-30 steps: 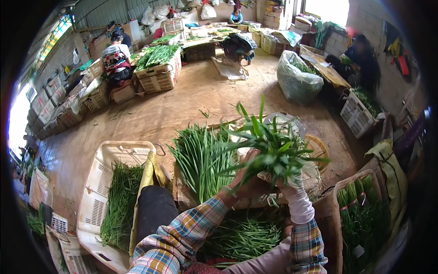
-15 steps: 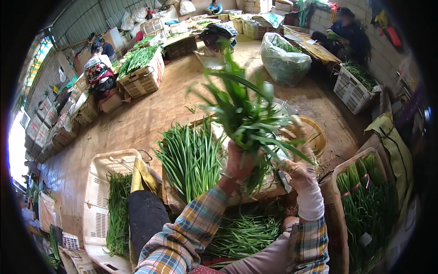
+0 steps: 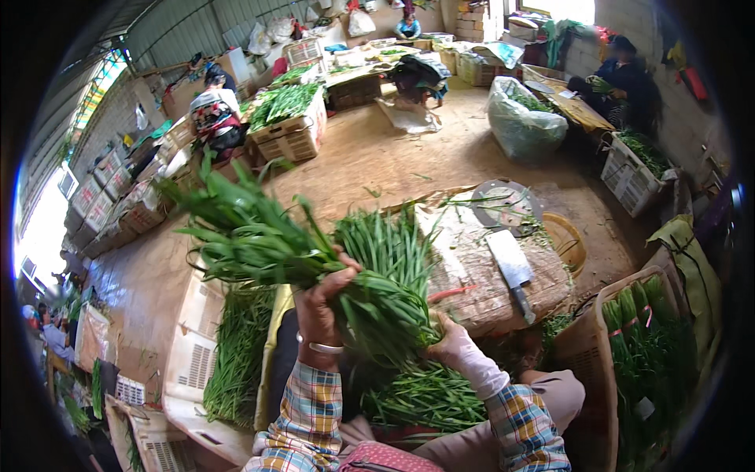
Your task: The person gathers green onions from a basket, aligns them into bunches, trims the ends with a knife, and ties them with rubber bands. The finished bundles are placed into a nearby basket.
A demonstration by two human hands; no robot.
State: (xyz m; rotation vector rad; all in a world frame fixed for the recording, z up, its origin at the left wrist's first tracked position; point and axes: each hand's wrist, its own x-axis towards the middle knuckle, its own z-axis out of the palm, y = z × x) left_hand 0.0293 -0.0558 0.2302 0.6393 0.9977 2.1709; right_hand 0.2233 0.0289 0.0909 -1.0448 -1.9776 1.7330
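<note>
My left hand (image 3: 321,303) grips the middle of a large bunch of long green leaves (image 3: 252,244), its tops fanning out to the upper left. My right hand (image 3: 452,338) is closed on the lower end of that bunch. Behind it lies a pile of leaves (image 3: 377,228) on a worn work surface (image 3: 464,299), where a cleaver (image 3: 507,259) with a dark handle, a red strip (image 3: 448,291) and a round metal plate (image 3: 503,200) also show. Below my hands is more loose greenery (image 3: 421,397).
Crates of greens (image 3: 193,354) stand at my left and of tied bundles (image 3: 645,354) at my right. A yellow basket (image 3: 570,244) is beside the board, a plastic sack (image 3: 519,126) beyond. Other people (image 3: 212,110) sit at work tables toward the back left, back and right (image 3: 613,86).
The bunch has swung from upright at the centre down to the left, now lying slanted. My right hand has moved down to its lower end, and the cleaver has come into view.
</note>
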